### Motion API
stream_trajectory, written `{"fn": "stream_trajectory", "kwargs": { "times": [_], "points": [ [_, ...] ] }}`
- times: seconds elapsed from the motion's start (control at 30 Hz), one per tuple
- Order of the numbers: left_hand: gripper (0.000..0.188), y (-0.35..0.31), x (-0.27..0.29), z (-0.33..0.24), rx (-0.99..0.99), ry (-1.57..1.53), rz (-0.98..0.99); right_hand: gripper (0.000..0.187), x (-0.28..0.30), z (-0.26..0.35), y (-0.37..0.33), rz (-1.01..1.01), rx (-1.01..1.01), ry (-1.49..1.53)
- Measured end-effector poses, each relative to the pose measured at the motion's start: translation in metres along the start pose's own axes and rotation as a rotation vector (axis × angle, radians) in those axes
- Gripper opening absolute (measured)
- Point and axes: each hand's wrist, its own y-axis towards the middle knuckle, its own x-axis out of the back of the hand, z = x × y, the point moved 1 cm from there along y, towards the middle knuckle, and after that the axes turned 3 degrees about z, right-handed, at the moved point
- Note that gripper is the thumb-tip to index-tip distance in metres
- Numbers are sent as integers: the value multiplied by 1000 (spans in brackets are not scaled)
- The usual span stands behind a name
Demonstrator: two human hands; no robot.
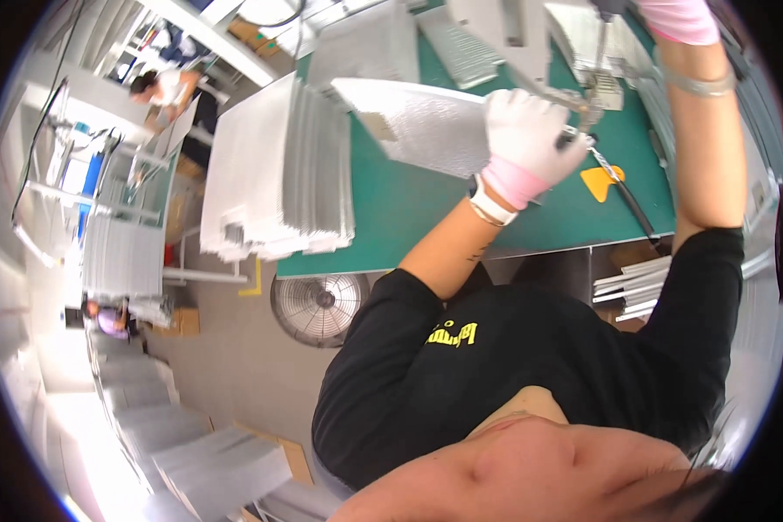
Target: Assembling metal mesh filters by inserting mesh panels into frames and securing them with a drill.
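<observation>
My left hand (531, 139), in a white glove with a pink cuff, is closed with its fingers curled. A small dark piece shows by its thumb; what it grips is mostly hidden. Beneath and beside it lies a silver sheet-like panel (435, 126), tilted on the green table (391, 200). Just right of the hand stands a metal fixture (592, 106), with the shaft of an upright dark-topped tool (604, 39) above it. My right hand (683, 19) reaches to the upper edge; only its pink cuff shows plainly, its fingers out of sight.
A tall stack of silver-white panels (257, 165) stands at the table's left. A yellow scraper (602, 183) and a black-handled tool (631, 204) lie near the front edge. A round floor fan (322, 304) is below. Co-workers (178, 96) are at far left.
</observation>
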Motion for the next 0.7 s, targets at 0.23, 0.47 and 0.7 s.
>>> {"fn": "stream_trajectory", "kwargs": {
  "times": [0.23, 0.47, 0.7],
  "points": [
    [15, 1, -3, -2, -35, 7, 14, 10, 7, -9, -10, -4, 49, -40],
    [12, 8, 7, -8, -34, -19, 71, 15, 3, -15, -6, 207, -169, 756],
    [16, -5, -4, 1, -24, -8, -13, 46, -11, -35, -37, 190, -118, 172]
  ]
}}
